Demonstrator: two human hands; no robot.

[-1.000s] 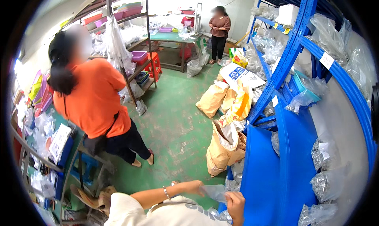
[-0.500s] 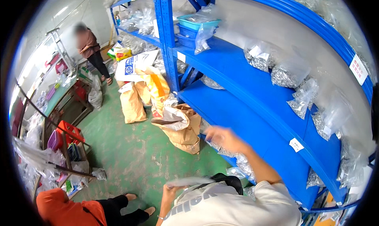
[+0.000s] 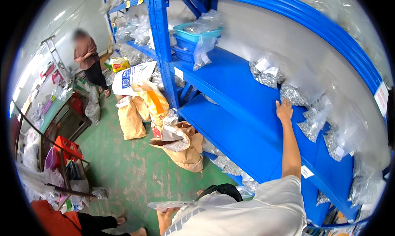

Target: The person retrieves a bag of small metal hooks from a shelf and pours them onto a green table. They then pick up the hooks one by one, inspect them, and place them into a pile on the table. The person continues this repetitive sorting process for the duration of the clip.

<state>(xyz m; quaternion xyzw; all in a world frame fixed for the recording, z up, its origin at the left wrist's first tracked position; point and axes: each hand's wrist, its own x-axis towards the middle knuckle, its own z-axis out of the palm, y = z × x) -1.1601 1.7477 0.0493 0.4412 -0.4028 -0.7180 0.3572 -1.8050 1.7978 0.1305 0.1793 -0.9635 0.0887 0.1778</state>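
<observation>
My right arm stretches over the blue shelf [image 3: 242, 81], and my right hand [image 3: 284, 110] is open, fingers extended. Its fingertips are at the near edge of a clear plastic bag of small metal parts [image 3: 293, 94]; whether they touch it I cannot tell. On either side of that bag lie similar bags, one with white labels [image 3: 266, 73] and another [image 3: 314, 116] nearer to me. Low in front of my body, my left hand [image 3: 166, 215] is closed on a flat, whitish translucent sheet [image 3: 173, 204]. The sheet hides part of the fingers.
Blue uprights [image 3: 160, 50] divide the shelving. Turquoise and blue baskets [image 3: 197, 33] stand on the far end. An open brown paper sack [image 3: 185, 151] and other sacks stand on the green floor. One person [image 3: 86, 54] stands far left; another in orange [image 3: 53, 217] is near left.
My right hand has moved from beside the lower shelf, up and right to the bags on the upper one. The sheet in my left hand has shifted left. The view has turned slightly.
</observation>
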